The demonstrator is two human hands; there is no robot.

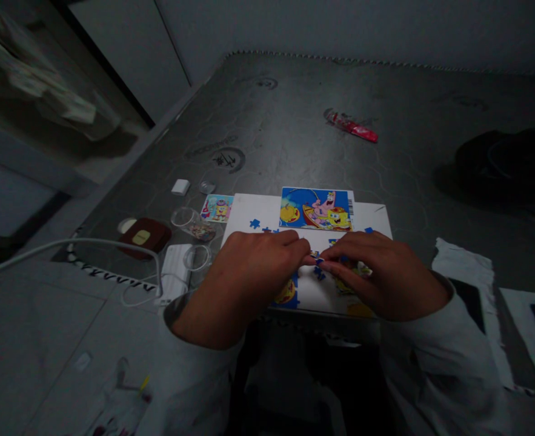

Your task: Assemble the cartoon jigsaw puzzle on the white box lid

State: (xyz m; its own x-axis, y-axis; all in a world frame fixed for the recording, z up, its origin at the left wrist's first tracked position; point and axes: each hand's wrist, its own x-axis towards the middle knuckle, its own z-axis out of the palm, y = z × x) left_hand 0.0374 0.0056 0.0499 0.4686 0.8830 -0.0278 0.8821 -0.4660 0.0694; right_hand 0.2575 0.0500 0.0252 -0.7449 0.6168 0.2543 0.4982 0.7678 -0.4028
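A white board [376, 216] lies on the grey mat in front of me, with loose blue and yellow puzzle pieces [254, 224] on it. A cartoon reference picture [316, 209] rests at the board's far edge. My left hand [244, 275] and my right hand [380, 272] meet over the board's middle, fingertips pinched together on a small puzzle piece [315, 257]. Both hands cover much of the board. Partly assembled yellow and blue pieces [288, 293] show beneath my left hand.
A small cartoon card [217, 208], clear plastic bags [193, 223], a white block [180, 186], a dark red case [145, 236] and a white cable [67, 244] lie at the left. A red wrapper [352, 127] lies farther back. A dark bundle [508, 160] sits at right.
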